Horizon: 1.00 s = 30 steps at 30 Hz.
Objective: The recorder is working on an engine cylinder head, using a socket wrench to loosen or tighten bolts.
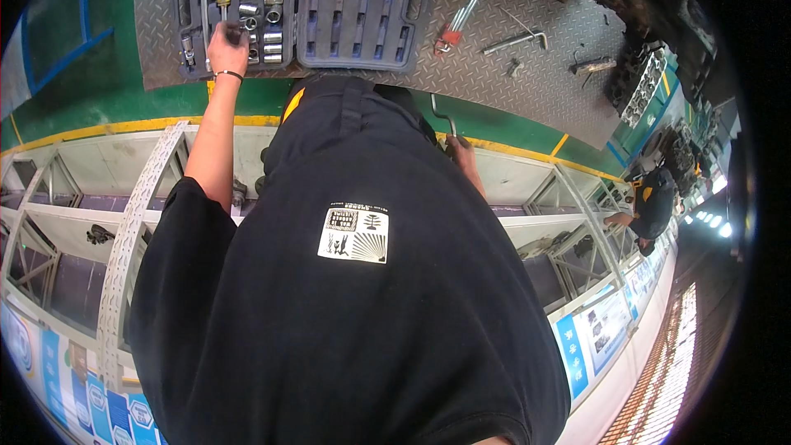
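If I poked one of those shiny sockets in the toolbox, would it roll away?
The sockets look round-sided, so a loose one would probably roll on something flat. In the open case they sit close together, so a poked one would likely just bump another. They gleam like metal, so each may feel heavy for its size.

Dk-blue socket case (310,8), opn flat; bent mtl rod (442,116), lwr R of case.

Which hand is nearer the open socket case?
Left. The left hand is at the tool-filled side of the socket case; the right hand, holding a bent metal bar, is off to its right.
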Each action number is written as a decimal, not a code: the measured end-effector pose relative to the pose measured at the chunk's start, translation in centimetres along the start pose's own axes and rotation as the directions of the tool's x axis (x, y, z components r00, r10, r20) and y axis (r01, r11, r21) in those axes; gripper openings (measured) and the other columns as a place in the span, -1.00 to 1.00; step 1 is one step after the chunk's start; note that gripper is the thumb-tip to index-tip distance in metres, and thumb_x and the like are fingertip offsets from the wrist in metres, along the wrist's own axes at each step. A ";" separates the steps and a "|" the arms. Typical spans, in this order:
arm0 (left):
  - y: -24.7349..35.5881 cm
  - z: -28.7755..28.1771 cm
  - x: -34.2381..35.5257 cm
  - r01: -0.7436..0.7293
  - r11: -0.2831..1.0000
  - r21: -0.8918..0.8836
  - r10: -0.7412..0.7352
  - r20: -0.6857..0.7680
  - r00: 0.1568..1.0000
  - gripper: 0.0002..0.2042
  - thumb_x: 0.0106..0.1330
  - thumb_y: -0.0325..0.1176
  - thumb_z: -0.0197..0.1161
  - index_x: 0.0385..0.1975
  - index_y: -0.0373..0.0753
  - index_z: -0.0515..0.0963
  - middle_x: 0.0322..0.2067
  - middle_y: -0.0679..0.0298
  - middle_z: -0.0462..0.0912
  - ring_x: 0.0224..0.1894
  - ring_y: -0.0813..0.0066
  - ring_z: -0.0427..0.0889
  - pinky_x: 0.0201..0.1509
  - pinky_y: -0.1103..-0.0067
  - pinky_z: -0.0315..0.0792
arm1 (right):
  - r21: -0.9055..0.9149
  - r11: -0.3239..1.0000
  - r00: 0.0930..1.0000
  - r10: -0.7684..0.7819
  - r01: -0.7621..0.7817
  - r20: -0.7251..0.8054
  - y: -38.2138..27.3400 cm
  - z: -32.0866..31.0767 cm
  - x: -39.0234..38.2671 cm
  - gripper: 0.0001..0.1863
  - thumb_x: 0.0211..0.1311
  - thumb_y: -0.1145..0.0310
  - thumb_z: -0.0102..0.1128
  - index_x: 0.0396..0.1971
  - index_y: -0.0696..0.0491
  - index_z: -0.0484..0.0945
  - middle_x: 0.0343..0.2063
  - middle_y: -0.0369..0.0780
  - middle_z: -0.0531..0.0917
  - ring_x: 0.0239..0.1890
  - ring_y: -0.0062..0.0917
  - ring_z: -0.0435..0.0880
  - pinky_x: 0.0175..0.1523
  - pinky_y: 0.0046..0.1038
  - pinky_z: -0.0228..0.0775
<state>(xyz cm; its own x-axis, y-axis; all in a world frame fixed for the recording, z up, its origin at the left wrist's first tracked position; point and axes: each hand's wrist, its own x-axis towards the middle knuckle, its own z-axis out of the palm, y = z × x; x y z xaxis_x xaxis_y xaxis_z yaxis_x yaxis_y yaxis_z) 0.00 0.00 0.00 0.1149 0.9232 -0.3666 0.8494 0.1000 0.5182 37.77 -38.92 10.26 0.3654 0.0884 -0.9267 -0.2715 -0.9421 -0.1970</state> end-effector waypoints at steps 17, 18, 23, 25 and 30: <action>-3.4 0.5 1.1 -0.028 0.762 -0.648 -0.053 -0.105 0.993 -0.75 0.04 -0.49 0.37 -0.27 -0.35 0.56 -0.36 0.21 0.67 -0.28 0.47 0.64 -0.17 0.63 0.49 | 0.009 1.000 0.999 -0.023 0.023 -0.028 -0.4 0.4 -0.5 -0.67 0.17 0.16 0.16 -0.35 0.17 0.52 -0.53 -0.31 0.49 -0.52 -0.59 0.40 -0.39 -0.52 0.22; -1.3 -0.7 0.9 0.106 0.629 -0.771 -0.150 0.013 0.989 -0.77 0.08 -0.53 0.35 -0.24 -0.37 0.56 -0.29 0.21 0.66 -0.26 0.45 0.65 -0.18 0.60 0.51 | 0.014 1.000 0.999 -0.017 0.017 -0.042 0.0 0.2 -0.5 -0.67 0.17 0.16 0.16 -0.35 0.17 0.52 -0.53 -0.31 0.49 -0.52 -0.59 0.40 -0.39 -0.52 0.22; -2.9 -2.9 2.5 0.436 -0.192 -0.879 -0.082 0.457 0.885 -0.77 0.28 -0.35 0.20 -0.19 -0.38 0.51 -0.24 0.15 0.61 -0.13 0.34 0.55 -0.05 0.50 0.43 | 0.116 0.993 0.999 0.021 -0.018 -0.026 0.8 0.0 0.3 -0.68 0.17 0.18 0.18 -0.34 0.17 0.52 -0.55 -0.29 0.49 -0.50 -0.58 0.44 -0.40 -0.52 0.23; -2.3 -3.2 2.9 0.489 -0.398 -0.776 0.022 0.525 0.851 -0.82 0.30 -0.37 0.17 -0.22 -0.35 0.51 -0.22 0.09 0.60 -0.15 0.27 0.55 -0.07 0.50 0.45 | 0.119 0.993 1.000 0.017 -0.016 -0.012 0.7 0.0 0.6 -0.68 0.16 0.17 0.19 -0.34 0.18 0.52 -0.55 -0.28 0.50 -0.50 -0.57 0.45 -0.39 -0.51 0.23; -1.7 -2.9 3.2 0.454 -0.424 -0.784 -0.035 0.516 0.856 -0.81 0.31 -0.38 0.14 -0.19 -0.36 0.49 -0.22 0.07 0.60 -0.14 0.24 0.55 -0.12 0.47 0.50 | 0.103 0.993 0.999 0.051 -0.050 -0.004 0.6 -0.3 1.1 -0.65 0.14 0.15 0.20 -0.34 0.19 0.53 -0.54 -0.27 0.51 -0.49 -0.56 0.45 -0.39 -0.51 0.24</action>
<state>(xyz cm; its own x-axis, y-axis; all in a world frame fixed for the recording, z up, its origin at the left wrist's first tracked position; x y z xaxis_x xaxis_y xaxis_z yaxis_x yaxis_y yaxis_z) -2.55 3.87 0.22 0.3339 0.5956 -0.7306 -0.7114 0.6678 0.2193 38.22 -39.51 9.21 0.3545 0.0395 -0.9342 -0.3794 -0.9071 -0.1823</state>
